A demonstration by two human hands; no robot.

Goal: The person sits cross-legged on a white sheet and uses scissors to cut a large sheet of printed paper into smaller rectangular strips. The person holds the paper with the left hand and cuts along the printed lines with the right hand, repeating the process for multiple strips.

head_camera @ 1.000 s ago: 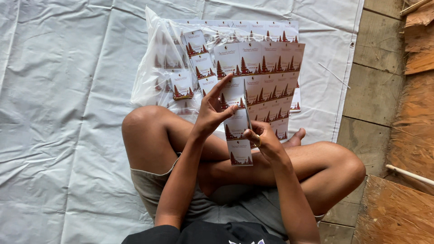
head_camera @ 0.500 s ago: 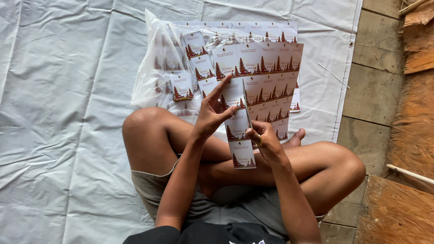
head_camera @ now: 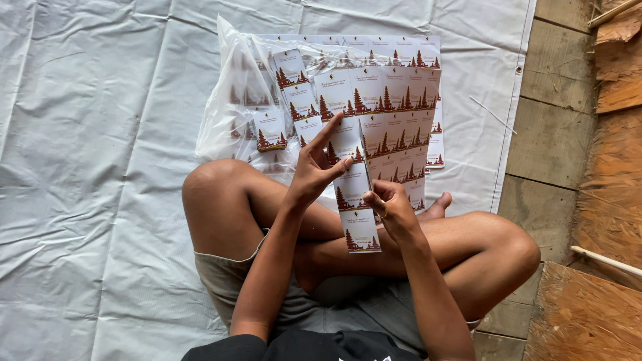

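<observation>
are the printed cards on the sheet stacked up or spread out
Spread out: the printed cards lie in overlapping rows on the white tarp, some over a clear plastic bag.

A big white sheet on a stone floor in soft daylight

The wrinkled white plastic sheet [head_camera: 100,167] covered most of the floor, with a small metal ring near its right edge. Grey stone slabs [head_camera: 552,134] lay beside it, with rough brown wooden boards [head_camera: 615,174] at the far right, and a thin pale stick [head_camera: 605,261] lay across them
</observation>
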